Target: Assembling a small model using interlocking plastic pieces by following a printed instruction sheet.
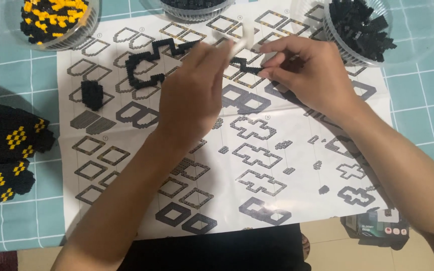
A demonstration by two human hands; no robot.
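A flat black outline built of tiny bricks [149,62] lies on the white instruction sheet [126,200], with its right end running under my hands. My left hand [192,98] is raised over it and grips a white tool [242,42], blurred. My right hand [305,73] pinches the black brick strip [244,64] at the outline's right end with fingertips. A small black brick block [92,94] stands alone on the sheet to the left.
Clear tubs sit along the top: black-and-yellow bricks [51,20] at left, black bricks [360,27] at right, another [194,6] at the middle. Black-and-yellow built pieces [6,150] lie at the left edge. A small dark box [377,228] sits at the sheet's lower right.
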